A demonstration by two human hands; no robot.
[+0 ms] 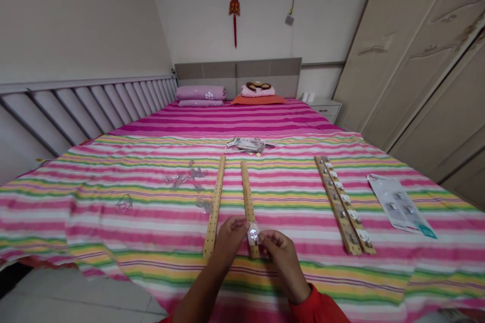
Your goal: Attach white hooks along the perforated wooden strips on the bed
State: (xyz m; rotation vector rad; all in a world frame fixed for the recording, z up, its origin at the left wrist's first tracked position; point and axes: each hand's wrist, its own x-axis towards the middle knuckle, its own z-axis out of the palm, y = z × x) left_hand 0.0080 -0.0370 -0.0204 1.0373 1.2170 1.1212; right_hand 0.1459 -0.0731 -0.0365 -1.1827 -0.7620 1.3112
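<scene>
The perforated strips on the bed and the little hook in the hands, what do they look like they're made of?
The perforated strips look like pale wood or bamboo, matte tan with a row of small holes. The hook, pinched between the left hand and right hand, seems clear glossy plastic with a shiny metal-looking centre.

A small white adhesive hook with a metal centre sits pinched between the fingers of both hands, face up, pressed on the near end of a pale wooden strip running away from them.
</scene>
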